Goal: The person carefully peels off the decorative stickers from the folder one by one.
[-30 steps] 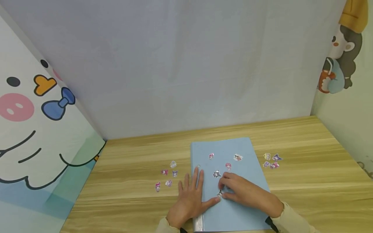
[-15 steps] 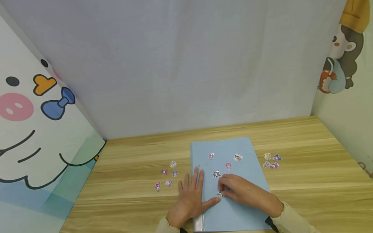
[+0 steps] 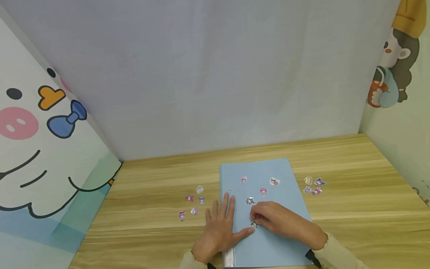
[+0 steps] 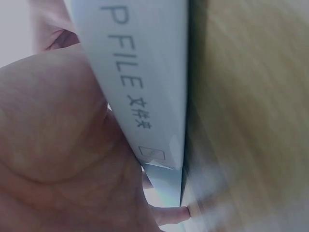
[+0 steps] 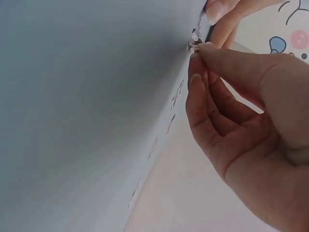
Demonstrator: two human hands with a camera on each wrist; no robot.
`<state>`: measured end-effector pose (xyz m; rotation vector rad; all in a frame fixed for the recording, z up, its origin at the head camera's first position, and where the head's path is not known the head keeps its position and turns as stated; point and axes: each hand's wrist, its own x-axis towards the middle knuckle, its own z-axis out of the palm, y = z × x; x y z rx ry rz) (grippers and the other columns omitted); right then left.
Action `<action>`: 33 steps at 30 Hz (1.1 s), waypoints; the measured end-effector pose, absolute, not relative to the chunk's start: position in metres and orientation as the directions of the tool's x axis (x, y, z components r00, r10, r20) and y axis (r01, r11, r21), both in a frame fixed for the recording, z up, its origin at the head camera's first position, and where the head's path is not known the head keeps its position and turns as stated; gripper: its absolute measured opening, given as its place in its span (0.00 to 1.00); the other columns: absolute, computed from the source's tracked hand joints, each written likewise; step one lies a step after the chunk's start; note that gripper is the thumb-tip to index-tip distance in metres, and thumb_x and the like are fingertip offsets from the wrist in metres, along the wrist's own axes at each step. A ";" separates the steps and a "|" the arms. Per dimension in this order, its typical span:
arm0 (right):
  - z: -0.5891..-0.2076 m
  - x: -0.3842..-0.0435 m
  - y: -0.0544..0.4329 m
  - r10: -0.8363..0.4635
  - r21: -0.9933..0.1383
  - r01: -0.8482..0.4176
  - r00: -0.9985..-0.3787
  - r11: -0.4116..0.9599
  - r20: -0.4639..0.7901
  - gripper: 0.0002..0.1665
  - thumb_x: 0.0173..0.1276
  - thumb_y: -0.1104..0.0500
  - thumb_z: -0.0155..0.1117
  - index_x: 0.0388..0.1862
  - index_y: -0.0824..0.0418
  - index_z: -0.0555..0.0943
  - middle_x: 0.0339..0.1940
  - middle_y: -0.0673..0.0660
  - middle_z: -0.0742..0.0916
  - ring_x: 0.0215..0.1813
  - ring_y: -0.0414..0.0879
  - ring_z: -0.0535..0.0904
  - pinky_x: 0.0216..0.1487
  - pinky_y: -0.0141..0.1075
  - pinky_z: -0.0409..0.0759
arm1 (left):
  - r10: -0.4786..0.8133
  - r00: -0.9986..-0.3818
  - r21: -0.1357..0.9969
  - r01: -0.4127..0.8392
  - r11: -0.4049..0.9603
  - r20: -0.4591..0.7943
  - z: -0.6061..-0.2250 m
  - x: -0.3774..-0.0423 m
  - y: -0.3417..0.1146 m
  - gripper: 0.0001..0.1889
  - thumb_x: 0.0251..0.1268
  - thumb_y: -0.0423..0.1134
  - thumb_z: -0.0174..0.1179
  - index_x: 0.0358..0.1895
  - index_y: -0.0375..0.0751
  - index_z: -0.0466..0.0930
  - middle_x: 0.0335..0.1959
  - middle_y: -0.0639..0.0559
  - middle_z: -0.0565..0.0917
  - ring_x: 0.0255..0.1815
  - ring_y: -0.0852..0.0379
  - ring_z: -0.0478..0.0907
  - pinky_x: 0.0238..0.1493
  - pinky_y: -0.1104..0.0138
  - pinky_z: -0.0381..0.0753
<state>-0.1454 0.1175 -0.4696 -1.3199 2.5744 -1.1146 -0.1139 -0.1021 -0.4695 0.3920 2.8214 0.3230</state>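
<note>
R hand (image 3: 275, 219): thumb–index gap seen 1 s ago now closed; sticker (image 3: 254, 225) pinched by edge, lower ctr of frame, against blue folder (image 3: 272, 248); judged under better control. L hand (image 3: 220, 231) unmoved: laid flat, fingers spread, thumb tip nr sticker (contact unclear). Loose stickers (image 3: 319, 182), right of frame, undisturbed.

Screened-off booth, room type indeterminable. Wood-grain worktop (image 3: 151, 177); plain pale cloth (image 3: 215, 82) along far edge; cartoon-printed panel (image 3: 33, 179) at left edge; second printed panel (image 3: 399, 142) at right edge.
</note>
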 end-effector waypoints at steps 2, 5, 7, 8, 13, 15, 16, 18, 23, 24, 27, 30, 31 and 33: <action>-0.467 -0.146 0.118 -0.720 -0.621 -0.681 -0.644 0.388 0.258 0.09 0.68 0.71 0.68 0.35 0.57 0.83 0.31 0.44 0.84 0.35 0.32 0.75 0.39 0.31 0.79 | 0.295 -0.926 0.255 0.235 0.938 -0.233 -0.470 -0.114 -0.103 0.57 0.65 0.77 0.51 0.84 0.39 0.45 0.85 0.42 0.43 0.81 0.28 0.46 0.72 0.33 0.52; -0.464 -0.147 0.122 -0.707 -0.635 -0.660 -0.664 0.401 0.244 0.10 0.67 0.72 0.68 0.34 0.57 0.83 0.30 0.44 0.84 0.34 0.32 0.75 0.38 0.31 0.79 | 0.297 -0.928 0.258 0.237 0.937 -0.226 -0.470 -0.114 -0.103 0.57 0.65 0.76 0.52 0.84 0.39 0.46 0.85 0.42 0.43 0.81 0.28 0.46 0.72 0.33 0.52; -0.461 -0.148 0.126 -0.695 -0.643 -0.646 -0.679 0.411 0.237 0.11 0.66 0.73 0.68 0.33 0.57 0.83 0.30 0.43 0.83 0.34 0.32 0.75 0.38 0.31 0.79 | 0.298 -0.929 0.257 0.239 0.936 -0.221 -0.470 -0.114 -0.103 0.57 0.65 0.76 0.52 0.84 0.39 0.46 0.85 0.42 0.44 0.81 0.28 0.47 0.72 0.33 0.53; -0.460 -0.149 0.129 -0.691 -0.645 -0.642 -0.684 0.415 0.236 0.12 0.66 0.73 0.67 0.33 0.57 0.82 0.30 0.43 0.83 0.34 0.32 0.75 0.37 0.31 0.79 | 0.298 -0.929 0.257 0.240 0.936 -0.220 -0.470 -0.114 -0.102 0.57 0.65 0.76 0.53 0.84 0.39 0.46 0.85 0.42 0.44 0.81 0.28 0.47 0.72 0.33 0.53; -0.457 -0.155 0.139 -0.689 -0.655 -0.625 -0.692 0.424 0.215 0.13 0.64 0.75 0.66 0.32 0.57 0.82 0.29 0.43 0.83 0.33 0.32 0.75 0.37 0.32 0.80 | 0.294 -0.931 0.246 0.239 0.939 -0.218 -0.470 -0.113 -0.102 0.57 0.65 0.76 0.52 0.84 0.39 0.46 0.85 0.42 0.45 0.81 0.29 0.48 0.72 0.33 0.53; -0.456 -0.158 0.143 -0.689 -0.661 -0.617 -0.696 0.427 0.205 0.13 0.64 0.75 0.66 0.31 0.57 0.82 0.29 0.43 0.83 0.33 0.33 0.75 0.37 0.32 0.80 | 0.290 -0.932 0.239 0.237 0.942 -0.218 -0.470 -0.113 -0.102 0.57 0.65 0.76 0.52 0.84 0.39 0.46 0.85 0.43 0.45 0.81 0.29 0.48 0.72 0.33 0.53; -0.456 -0.159 0.145 -0.687 -0.662 -0.613 -0.699 0.430 0.201 0.13 0.63 0.75 0.65 0.31 0.57 0.82 0.29 0.43 0.83 0.33 0.33 0.75 0.36 0.32 0.80 | 0.289 -0.932 0.236 0.237 0.942 -0.217 -0.470 -0.113 -0.102 0.57 0.65 0.76 0.52 0.84 0.39 0.46 0.85 0.43 0.45 0.81 0.29 0.48 0.72 0.33 0.53; -0.456 -0.161 0.148 -0.680 -0.668 -0.599 -0.709 0.441 0.187 0.13 0.63 0.75 0.65 0.31 0.57 0.82 0.28 0.43 0.82 0.33 0.33 0.75 0.36 0.32 0.79 | 0.287 -0.934 0.232 0.237 0.943 -0.214 -0.470 -0.113 -0.101 0.57 0.65 0.77 0.53 0.83 0.39 0.47 0.85 0.43 0.46 0.81 0.29 0.49 0.72 0.33 0.54; -0.456 -0.167 0.159 -0.659 -0.664 -0.570 -0.736 0.484 0.151 0.10 0.65 0.72 0.66 0.32 0.57 0.84 0.29 0.42 0.83 0.33 0.33 0.75 0.37 0.32 0.80 | 0.286 -0.935 0.238 0.235 0.943 -0.211 -0.471 -0.114 -0.101 0.57 0.64 0.76 0.53 0.83 0.39 0.47 0.85 0.43 0.46 0.81 0.29 0.49 0.72 0.33 0.53; -0.455 -0.168 0.161 -0.660 -0.659 -0.572 -0.736 0.488 0.150 0.10 0.65 0.72 0.67 0.33 0.58 0.84 0.30 0.42 0.83 0.33 0.33 0.75 0.37 0.32 0.80 | 0.286 -0.935 0.240 0.235 0.942 -0.210 -0.471 -0.114 -0.101 0.57 0.64 0.76 0.53 0.83 0.39 0.47 0.85 0.43 0.46 0.81 0.29 0.49 0.73 0.33 0.53; -0.454 -0.171 0.168 -0.662 -0.654 -0.573 -0.735 0.493 0.145 0.09 0.66 0.71 0.67 0.33 0.57 0.85 0.30 0.42 0.84 0.34 0.34 0.75 0.37 0.33 0.79 | 0.289 -0.934 0.244 0.236 0.941 -0.210 -0.471 -0.114 -0.102 0.57 0.64 0.76 0.53 0.83 0.39 0.47 0.85 0.43 0.46 0.81 0.29 0.48 0.73 0.33 0.53; -0.451 -0.173 0.174 -0.665 -0.654 -0.570 -0.735 0.498 0.134 0.10 0.67 0.71 0.68 0.32 0.56 0.84 0.30 0.42 0.83 0.34 0.34 0.75 0.37 0.33 0.79 | 0.293 -0.933 0.243 0.241 0.940 -0.208 -0.471 -0.114 -0.102 0.57 0.65 0.76 0.53 0.83 0.39 0.47 0.85 0.42 0.45 0.81 0.29 0.48 0.72 0.33 0.53; -0.450 -0.174 0.177 -0.664 -0.654 -0.565 -0.737 0.504 0.125 0.10 0.67 0.70 0.68 0.32 0.56 0.84 0.30 0.41 0.83 0.34 0.34 0.74 0.37 0.33 0.79 | 0.294 -0.933 0.242 0.242 0.940 -0.207 -0.471 -0.114 -0.102 0.57 0.65 0.76 0.53 0.83 0.39 0.47 0.85 0.42 0.45 0.80 0.28 0.48 0.72 0.33 0.53; -0.449 -0.175 0.183 -0.663 -0.658 -0.551 -0.742 0.514 0.104 0.10 0.67 0.70 0.69 0.31 0.55 0.83 0.30 0.41 0.82 0.34 0.34 0.74 0.36 0.33 0.78 | 0.296 -0.933 0.243 0.244 0.939 -0.205 -0.470 -0.113 -0.102 0.57 0.64 0.76 0.53 0.83 0.39 0.47 0.85 0.42 0.45 0.80 0.28 0.48 0.72 0.32 0.53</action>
